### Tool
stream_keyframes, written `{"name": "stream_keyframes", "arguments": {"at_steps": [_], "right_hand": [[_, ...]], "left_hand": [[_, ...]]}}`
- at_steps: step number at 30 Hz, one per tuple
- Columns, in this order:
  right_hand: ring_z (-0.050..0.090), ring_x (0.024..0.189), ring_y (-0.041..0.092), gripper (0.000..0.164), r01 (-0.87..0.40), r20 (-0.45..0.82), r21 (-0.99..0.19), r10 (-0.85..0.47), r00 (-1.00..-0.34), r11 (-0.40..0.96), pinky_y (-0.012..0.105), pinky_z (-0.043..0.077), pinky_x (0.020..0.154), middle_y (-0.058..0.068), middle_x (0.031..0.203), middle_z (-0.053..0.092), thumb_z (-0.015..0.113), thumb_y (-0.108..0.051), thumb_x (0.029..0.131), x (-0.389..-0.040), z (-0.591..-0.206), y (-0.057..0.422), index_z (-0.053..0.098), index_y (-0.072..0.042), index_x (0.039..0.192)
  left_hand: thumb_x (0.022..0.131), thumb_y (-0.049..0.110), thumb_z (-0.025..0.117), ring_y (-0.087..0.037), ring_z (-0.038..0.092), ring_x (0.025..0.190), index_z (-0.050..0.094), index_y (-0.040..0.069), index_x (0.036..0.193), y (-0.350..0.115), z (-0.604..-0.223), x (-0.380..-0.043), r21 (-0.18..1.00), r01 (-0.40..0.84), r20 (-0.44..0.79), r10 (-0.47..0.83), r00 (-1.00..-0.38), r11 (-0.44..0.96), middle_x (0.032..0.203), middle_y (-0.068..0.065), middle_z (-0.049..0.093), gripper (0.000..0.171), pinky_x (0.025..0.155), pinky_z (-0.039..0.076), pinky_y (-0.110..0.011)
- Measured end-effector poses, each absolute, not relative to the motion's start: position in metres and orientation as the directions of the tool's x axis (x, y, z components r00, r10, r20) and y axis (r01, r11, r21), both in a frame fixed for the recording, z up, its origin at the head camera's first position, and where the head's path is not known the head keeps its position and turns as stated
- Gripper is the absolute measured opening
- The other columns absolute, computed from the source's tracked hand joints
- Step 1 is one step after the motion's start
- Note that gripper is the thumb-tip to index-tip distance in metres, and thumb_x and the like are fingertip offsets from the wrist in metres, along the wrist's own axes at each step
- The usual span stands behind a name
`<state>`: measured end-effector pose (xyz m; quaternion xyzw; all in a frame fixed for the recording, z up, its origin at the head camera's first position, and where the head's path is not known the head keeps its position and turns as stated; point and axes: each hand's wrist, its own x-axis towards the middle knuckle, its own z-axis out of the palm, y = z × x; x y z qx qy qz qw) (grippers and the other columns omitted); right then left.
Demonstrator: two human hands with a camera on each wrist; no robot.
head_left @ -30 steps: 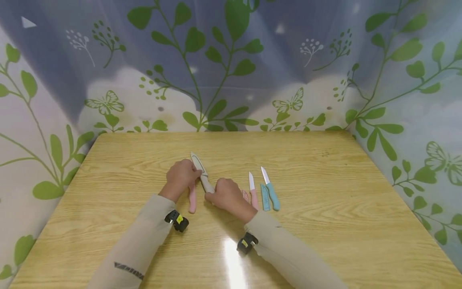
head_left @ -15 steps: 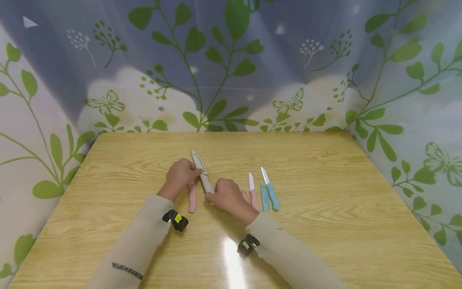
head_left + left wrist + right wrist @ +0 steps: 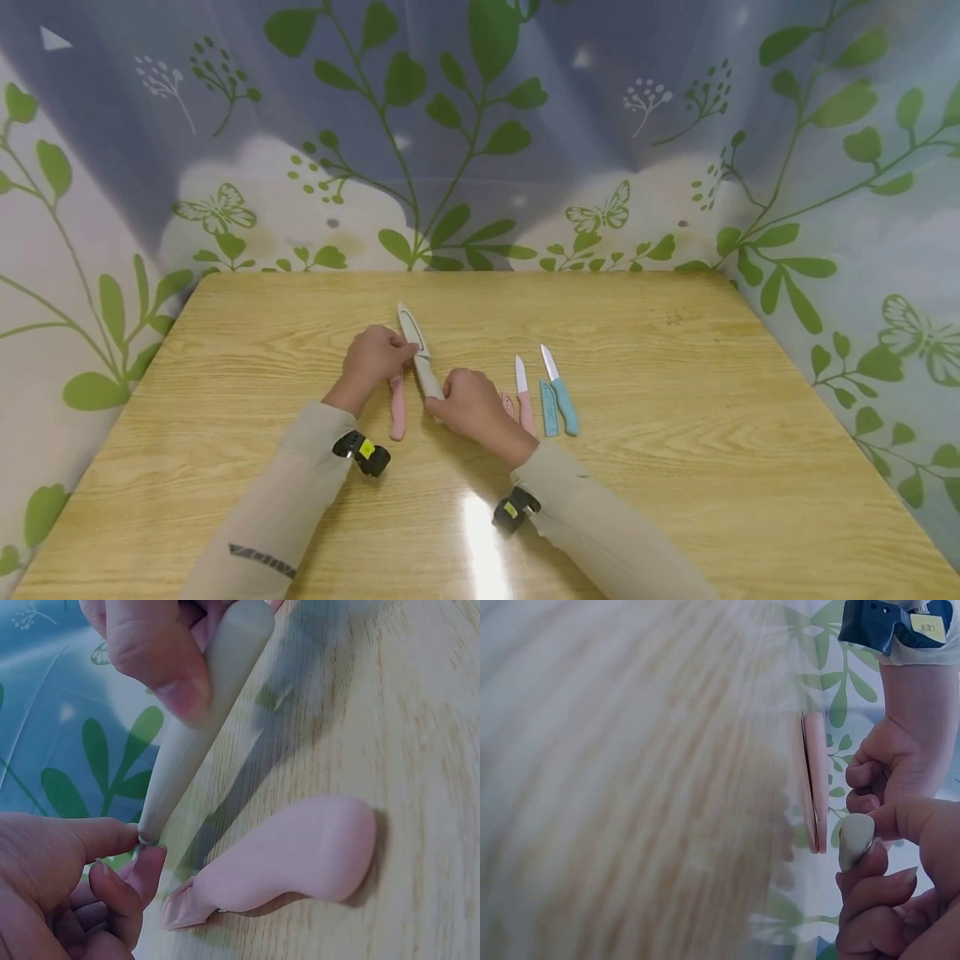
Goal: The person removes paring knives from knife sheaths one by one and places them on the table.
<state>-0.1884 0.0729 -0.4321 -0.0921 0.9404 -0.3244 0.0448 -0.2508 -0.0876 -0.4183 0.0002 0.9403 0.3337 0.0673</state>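
In the head view, an off-white knife point(image 3: 428, 379) with its blade in a matching sheath point(image 3: 408, 323) points away from the person, at a slant. My right hand point(image 3: 477, 406) grips the handle near its end. At the sheath's lower part, my left hand point(image 3: 372, 357) pinches with thumb and fingertips. The left wrist view shows the knife handle point(image 3: 202, 727) raised over the table, its shadow below. Beside the left hand lies a pink-handled knife point(image 3: 398, 414), whose front part is hidden under that hand. The rounded handle end point(image 3: 856, 838) shows between the right fingers in the right wrist view.
Right of the right hand lie a small pink knife point(image 3: 526, 404) with a bare blade and a pink sheath point(image 3: 509, 405), partly covered. Next to them are a blue sheath point(image 3: 550, 408) and a blue knife point(image 3: 564, 400), also bare. A leaf-patterned curtain borders the wooden table point(image 3: 675, 467).
The sheath and the tip of the off-white knife have shifted slightly toward the table's back, the left hand along with them. The right hand stays nearly in place.
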Motion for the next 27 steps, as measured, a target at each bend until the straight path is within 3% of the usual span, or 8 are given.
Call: {"name": "stream_keyframes", "arguments": {"at_steps": [9,14,18,23,27], "right_hand": [[0.048,0.048,0.012,0.025,-0.142,-0.048,-0.608,-0.214,-0.976,0.781,0.021,0.037,0.039,0.003,0.061,0.056,0.068,-0.025,0.081,-0.187,-0.431,0.072,0.055,-0.007,0.07],[0.049,0.046,0.01,0.025,-0.149,-0.048,-0.607,-0.223,-0.974,0.78,0.021,0.038,0.038,0.002,0.06,0.057,0.068,-0.025,0.081,-0.187,-0.432,0.072,0.055,-0.007,0.071],[0.047,0.046,0.009,0.023,-0.147,-0.052,-0.621,-0.228,-0.972,0.77,0.02,0.037,0.038,0.002,0.059,0.056,0.067,-0.024,0.08,-0.185,-0.433,0.074,0.055,-0.007,0.071],[0.047,0.047,0.01,0.021,-0.144,-0.049,-0.625,-0.222,-0.974,0.767,0.021,0.036,0.038,0.002,0.06,0.056,0.067,-0.024,0.079,-0.182,-0.432,0.077,0.055,-0.007,0.074],[0.047,0.047,0.009,0.021,-0.129,-0.064,-0.613,-0.212,-0.975,0.78,0.021,0.036,0.039,0.0,0.06,0.055,0.067,-0.025,0.078,-0.181,-0.431,0.079,0.055,-0.008,0.075]], "left_hand": [[0.09,0.031,0.063,-0.017,0.05,0.058,0.07,0.003,0.076,-0.09,-0.427,-0.253,0.677,-0.036,-0.127,0.069,-0.989,0.735,0.072,-0.007,0.066,0.033,0.051,0.037,-0.026],[0.09,0.032,0.063,-0.013,0.048,0.052,0.068,0.001,0.077,-0.092,-0.43,-0.253,0.706,-0.032,-0.131,0.086,-0.988,0.707,0.063,-0.005,0.06,0.034,0.047,0.036,-0.024],[0.091,0.03,0.063,-0.011,0.047,0.046,0.065,-0.001,0.08,-0.092,-0.431,-0.253,0.775,-0.059,-0.16,0.105,-0.981,0.629,0.054,-0.001,0.052,0.032,0.045,0.036,-0.024],[0.09,0.029,0.064,-0.009,0.043,0.048,0.063,-0.001,0.085,-0.093,-0.434,-0.254,0.876,-0.112,-0.194,0.13,-0.972,0.47,0.054,0.003,0.044,0.031,0.046,0.036,-0.023],[0.09,0.029,0.065,-0.009,0.043,0.049,0.064,-0.001,0.088,-0.093,-0.436,-0.255,0.897,-0.128,-0.205,0.142,-0.968,0.424,0.057,0.001,0.046,0.03,0.047,0.037,-0.024]]}}
